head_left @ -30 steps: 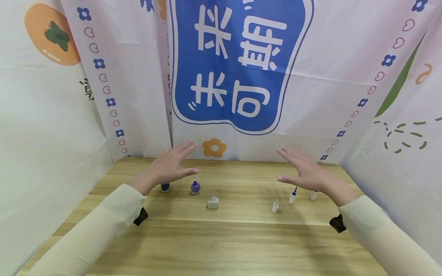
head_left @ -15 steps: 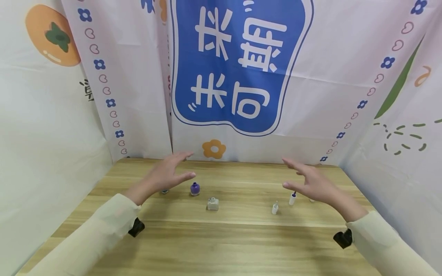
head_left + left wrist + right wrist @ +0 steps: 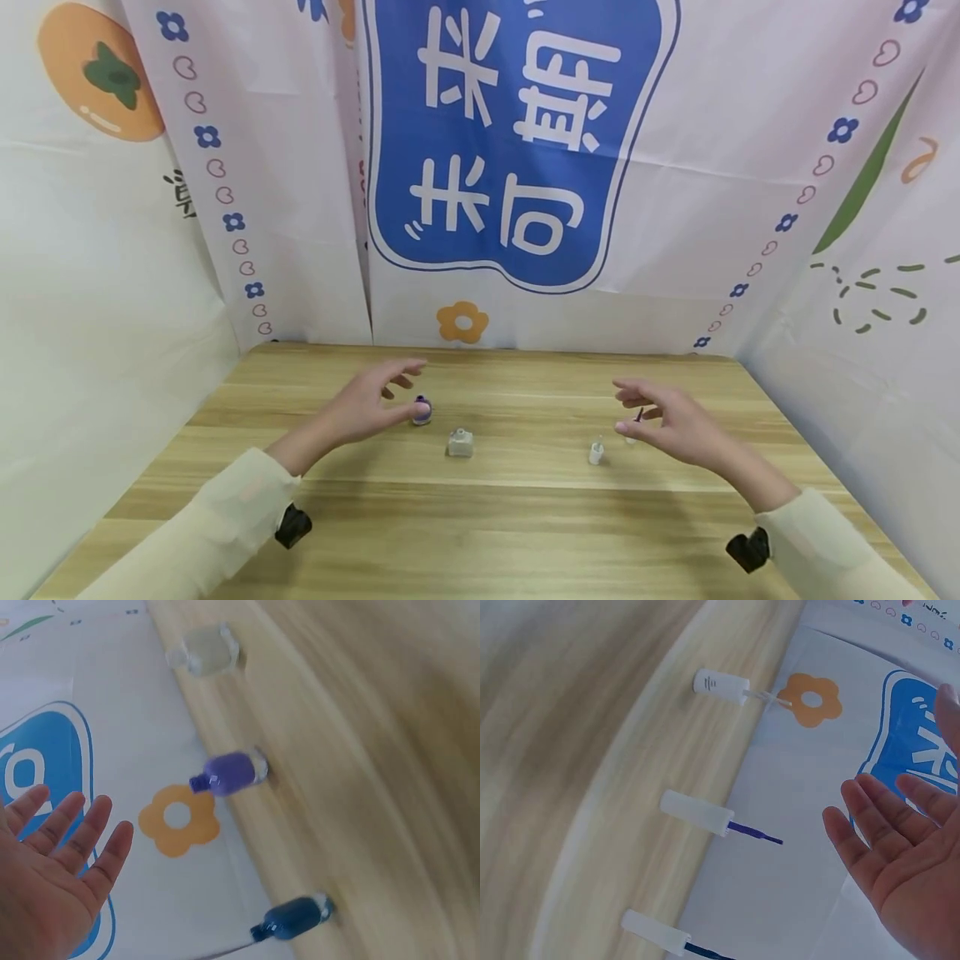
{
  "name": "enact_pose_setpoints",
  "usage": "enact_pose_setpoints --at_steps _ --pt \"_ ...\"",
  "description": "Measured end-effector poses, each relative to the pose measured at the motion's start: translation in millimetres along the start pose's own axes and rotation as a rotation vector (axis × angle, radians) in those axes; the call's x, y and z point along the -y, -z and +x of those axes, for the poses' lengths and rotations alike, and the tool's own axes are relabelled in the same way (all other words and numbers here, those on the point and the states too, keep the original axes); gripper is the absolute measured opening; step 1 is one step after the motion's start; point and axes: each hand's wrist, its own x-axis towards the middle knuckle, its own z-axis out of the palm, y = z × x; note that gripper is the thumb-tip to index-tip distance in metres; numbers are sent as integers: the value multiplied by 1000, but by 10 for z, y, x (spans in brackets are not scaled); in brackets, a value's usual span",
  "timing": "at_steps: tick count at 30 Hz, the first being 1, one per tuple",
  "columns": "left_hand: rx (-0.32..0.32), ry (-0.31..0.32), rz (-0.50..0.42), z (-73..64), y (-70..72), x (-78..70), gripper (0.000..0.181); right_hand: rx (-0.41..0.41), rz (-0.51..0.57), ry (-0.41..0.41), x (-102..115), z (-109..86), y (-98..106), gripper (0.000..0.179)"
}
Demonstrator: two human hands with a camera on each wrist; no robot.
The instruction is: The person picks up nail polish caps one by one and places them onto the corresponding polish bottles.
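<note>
My left hand (image 3: 372, 406) hovers over the table with fingers loosely bent and nothing held, overlapping the purple nail polish bottle (image 3: 422, 412) in the head view. A clear, pale nail polish bottle (image 3: 461, 442) stands to its right. The left wrist view also shows a dark blue nail polish bottle (image 3: 294, 918), hidden behind the hand in the head view. My right hand (image 3: 670, 421), also holding nothing, hangs near the white brush caps. One cap with a clear brush (image 3: 596, 452) stands upright; behind the hand are a purple-brush cap (image 3: 697, 812) and a dark-brush cap (image 3: 657, 932).
The wooden table (image 3: 480, 533) runs back to a white printed cloth (image 3: 675, 275) with a blue sign. Cloth walls close in the left and right sides. A black wrist camera (image 3: 293, 526) sits on the left cuff, another black camera (image 3: 748, 550) on the right.
Both hands have come down toward the table, their fingers bending more. The left hand now overlaps the purple bottle in the head view, and the right hand covers the two right-hand caps more.
</note>
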Motion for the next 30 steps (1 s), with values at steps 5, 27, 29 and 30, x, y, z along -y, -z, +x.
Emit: enact_pose_setpoints --at_steps 5,27,29,30 --pt "22 38 -128 -53 -104 -14 62 13 87 -84 -16 -51 -72 60" --pt "81 238 -307 -190 -548 57 56 -10 222 -321 -135 -193 -444 55" --pt "92 263 -350 -207 -598 76 56 -15 233 -353 -131 -199 -480 54" --pt "94 270 -362 -214 -621 84 57 -20 235 -360 -128 -199 -496 52"
